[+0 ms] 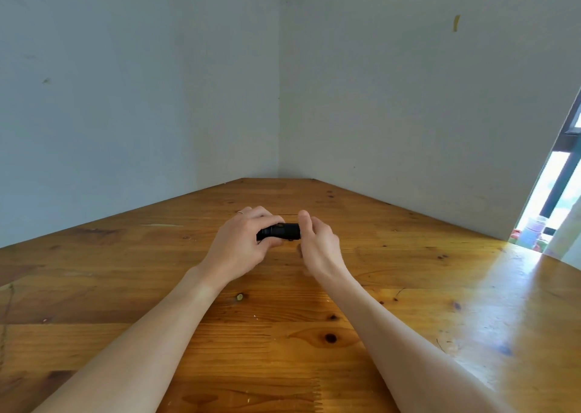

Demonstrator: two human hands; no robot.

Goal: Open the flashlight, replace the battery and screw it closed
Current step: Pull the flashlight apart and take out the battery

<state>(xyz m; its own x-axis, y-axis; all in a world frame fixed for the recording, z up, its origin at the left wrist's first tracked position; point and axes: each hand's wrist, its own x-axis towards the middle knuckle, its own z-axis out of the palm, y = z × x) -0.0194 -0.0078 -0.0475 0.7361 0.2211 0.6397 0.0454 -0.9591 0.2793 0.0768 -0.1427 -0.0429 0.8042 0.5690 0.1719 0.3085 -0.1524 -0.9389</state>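
Head view: the left hand [242, 243] grips the black flashlight [279, 232] horizontally above the surface [283, 334]; the right hand [317, 243] pinches its right end.

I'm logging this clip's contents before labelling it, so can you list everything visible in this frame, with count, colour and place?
Small black cylindrical flashlight: one, black, held sideways above the middle of the table, between the two hands.
Varnished wooden table: one, orange-brown with dark knots, fills the lower half and runs into the room corner.
Plain painted walls: two, pale grey-white, meet in a corner behind the table.
Strip of tape: one, yellowish, high on the right-hand wall.
Window opening: one, dark frame with bright daylight, far right edge; things beyond it are too blurred to name.
Thin ring: one, pale metal, on a finger of the left hand.
Left hand: one, wrapped around the flashlight's left end.
Right hand: one, fingers at the flashlight's right end.
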